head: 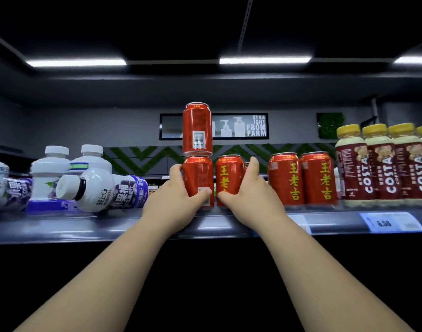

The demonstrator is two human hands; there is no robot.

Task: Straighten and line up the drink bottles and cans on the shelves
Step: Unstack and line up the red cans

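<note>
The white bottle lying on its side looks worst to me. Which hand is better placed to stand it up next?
Probably the left hand: it grips the lower stacked can, just beside the toppled bottle. The right hand holds the next can, farther away.

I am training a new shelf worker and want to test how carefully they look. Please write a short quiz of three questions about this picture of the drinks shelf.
1. True or false: the left hand grips the lower can, and a stacked can stands on top of it.
2. Fill in: the Costa bottles at the right have ____ caps.
3. What does the right hand grip?
A) the stacked can
B) the neighbouring can, just right of the lower can
C) a Costa bottle

Key: 1 true; 2 yellow; 3 B.
</note>
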